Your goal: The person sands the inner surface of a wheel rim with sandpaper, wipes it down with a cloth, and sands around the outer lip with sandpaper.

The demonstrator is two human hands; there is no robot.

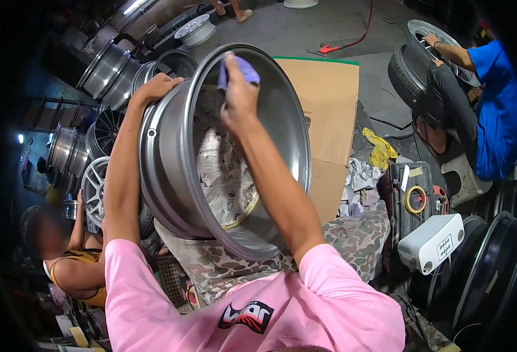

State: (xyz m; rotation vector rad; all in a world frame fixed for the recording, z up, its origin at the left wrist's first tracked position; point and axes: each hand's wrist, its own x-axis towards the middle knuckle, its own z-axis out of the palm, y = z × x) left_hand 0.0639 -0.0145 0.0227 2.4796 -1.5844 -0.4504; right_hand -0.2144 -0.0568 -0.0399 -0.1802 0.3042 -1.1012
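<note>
A large grey wheel rim point(173, 141) stands tilted on its edge over camouflage cloth point(352, 237), with newspaper point(220, 170) covering its inner face. At the rim's upper left edge, my left hand point(156, 88) has its fingers hooked over the metal. My right hand point(239, 97) reaches over the rim's opening and holds a purple cloth point(247, 71) against the inside of the upper lip. The thumb points up and the fingers wrap the cloth.
Flattened cardboard point(329, 111) lies behind the rim. Stacked rims point(103, 70) fill the left, where a person point(80, 270) sits. Another person in blue point(502, 111) handles a wheel point(428, 56) at right. A tool case point(408, 182) and a white box point(431, 243) are nearer.
</note>
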